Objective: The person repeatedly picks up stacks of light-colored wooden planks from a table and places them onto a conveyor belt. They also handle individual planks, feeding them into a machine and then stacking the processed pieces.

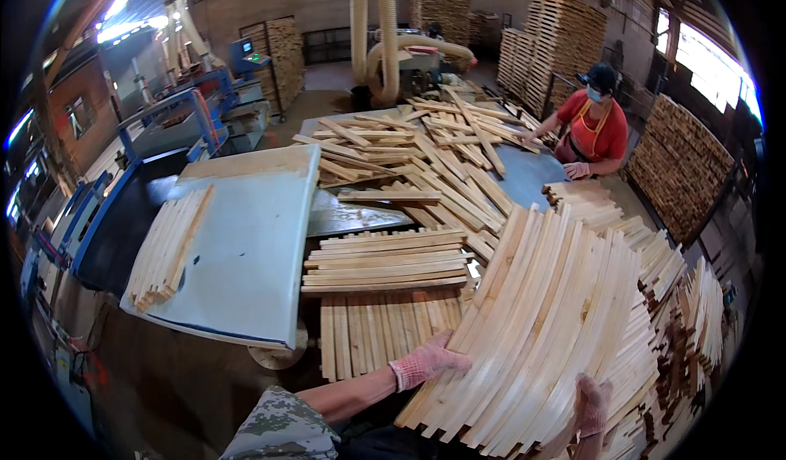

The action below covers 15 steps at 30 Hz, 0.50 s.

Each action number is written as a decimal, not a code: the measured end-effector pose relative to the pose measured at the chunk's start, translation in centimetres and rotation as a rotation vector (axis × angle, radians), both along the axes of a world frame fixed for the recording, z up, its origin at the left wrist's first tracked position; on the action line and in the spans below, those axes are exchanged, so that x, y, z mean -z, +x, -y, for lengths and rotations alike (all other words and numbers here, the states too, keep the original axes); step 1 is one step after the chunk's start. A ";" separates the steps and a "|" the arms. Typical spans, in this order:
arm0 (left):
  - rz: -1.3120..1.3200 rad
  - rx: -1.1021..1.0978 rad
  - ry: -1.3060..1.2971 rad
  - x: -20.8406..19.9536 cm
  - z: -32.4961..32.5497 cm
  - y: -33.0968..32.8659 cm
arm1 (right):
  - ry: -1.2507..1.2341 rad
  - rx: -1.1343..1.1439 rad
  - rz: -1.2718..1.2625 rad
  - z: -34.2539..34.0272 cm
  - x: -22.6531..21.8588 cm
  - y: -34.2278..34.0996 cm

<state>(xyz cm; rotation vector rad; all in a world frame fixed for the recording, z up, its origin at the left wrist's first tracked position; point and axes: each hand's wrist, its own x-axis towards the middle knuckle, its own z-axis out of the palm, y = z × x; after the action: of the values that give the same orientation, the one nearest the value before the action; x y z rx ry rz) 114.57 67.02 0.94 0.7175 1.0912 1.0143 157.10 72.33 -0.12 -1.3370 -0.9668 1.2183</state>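
A broad row of pale wooden strips [532, 321], laid side by side, spans the space between my hands. My left hand [431, 362], in a pink knit glove, grips the row's left edge; its fingertips are partly hidden by the wood. At the near right side of the row, my right hand [591, 407] is closed against the outer strips, gloved in pink too. Left of the row lies a neat stack of strips [385, 261], above a lower layer of strips [389, 329] running the other way.
A pale blue board [254, 247] at left carries a small row of strips [170, 247], beside blue machinery [205, 120]. Loose strips are heaped on a metal table [528, 173]. Across it, a co-worker [602, 128] reaches into the heap. More strips [704, 317] are stacked at right.
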 end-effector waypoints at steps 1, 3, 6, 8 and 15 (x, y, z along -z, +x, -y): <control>-0.007 -0.014 0.008 0.2 1.2 -1.9 | 0.005 -0.036 -0.018 0.2 -1.0 -2.7; -0.015 -0.053 0.024 1.0 4.1 -5.8 | 0.071 -0.181 -0.084 0.0 -1.9 -7.4; -0.038 -0.191 0.079 1.0 9.4 -11.8 | -0.125 -0.335 0.200 0.4 -4.7 -14.2; -0.027 -0.277 0.121 1.6 13.3 -16.5 | -0.023 -0.385 0.197 1.7 -5.2 -20.7; 0.006 -0.560 0.113 1.1 28.8 -32.1 | 0.002 -0.655 0.064 8.1 -3.6 -41.2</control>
<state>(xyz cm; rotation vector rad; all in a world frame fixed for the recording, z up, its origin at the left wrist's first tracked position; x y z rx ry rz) 82.50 38.22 -0.12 0.5030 1.2692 1.5616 115.89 64.20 3.44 -1.0888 -1.5209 1.6583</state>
